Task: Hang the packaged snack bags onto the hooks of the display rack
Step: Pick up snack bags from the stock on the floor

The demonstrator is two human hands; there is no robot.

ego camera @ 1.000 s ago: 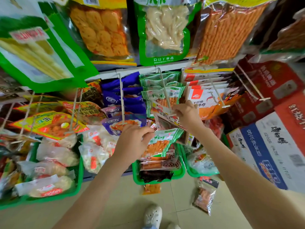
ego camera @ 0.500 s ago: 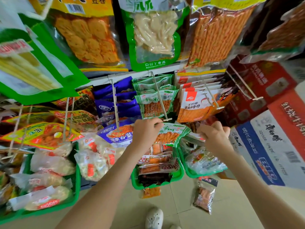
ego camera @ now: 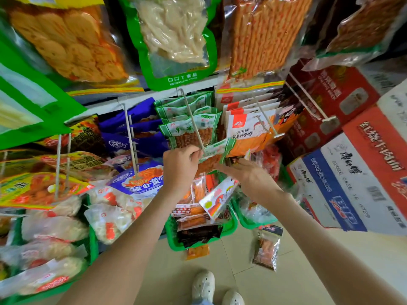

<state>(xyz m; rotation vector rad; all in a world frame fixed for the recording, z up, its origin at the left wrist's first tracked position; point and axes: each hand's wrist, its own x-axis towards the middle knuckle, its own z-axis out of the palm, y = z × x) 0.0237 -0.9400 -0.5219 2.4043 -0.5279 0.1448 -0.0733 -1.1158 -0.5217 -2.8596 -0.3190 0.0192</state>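
The bag (ego camera: 217, 148) is pinched at the hook (ego camera: 193, 124) tip by the left hand (ego camera: 180, 166); the right hand (ego camera: 248, 176) is spread flat, fingers straight, just below the hook. Should the hole be missed, the bag may be dropped.

A green-topped snack bag (ego camera: 217, 149) with orange contents lies tilted almost sideways at the tip of the white hook (ego camera: 193, 125), matching bags (ego camera: 182, 139) hanging behind it
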